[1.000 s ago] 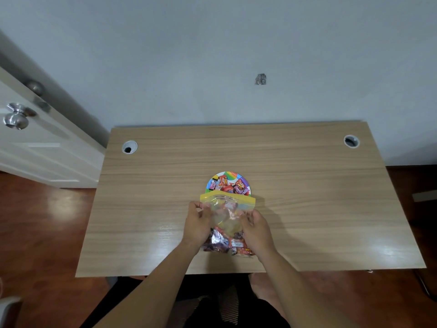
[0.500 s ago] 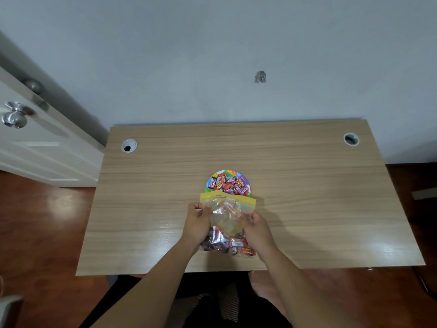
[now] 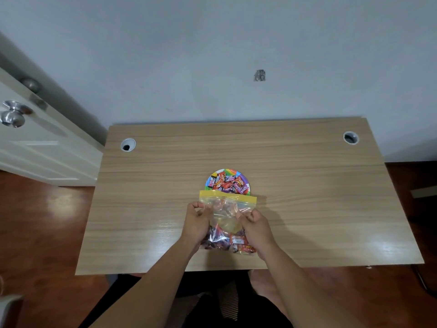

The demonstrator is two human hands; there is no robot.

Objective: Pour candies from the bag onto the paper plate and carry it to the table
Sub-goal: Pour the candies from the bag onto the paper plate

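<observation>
A clear zip bag (image 3: 225, 210) with a yellow top strip is held over the wooden desk (image 3: 307, 197), its mouth pointing away from me at the near rim of the plate. My left hand (image 3: 197, 222) pinches its left side and my right hand (image 3: 256, 227) pinches its right side. Wrapped candies still fill the bag's near end (image 3: 224, 242) between my wrists. The colourful paper plate (image 3: 246, 179) lies just beyond the bag on the desk, with a heap of wrapped candies (image 3: 227, 183) on it. The bag hides the plate's near edge.
The desk has a cable hole at the back left (image 3: 128, 144) and another at the back right (image 3: 350, 138). A white door with a metal knob (image 3: 13, 116) stands to the left. Grey wall behind, wooden floor on both sides.
More candies lie on the plate than a second ago. Both hands keep their grip on the bag and have barely shifted.
</observation>
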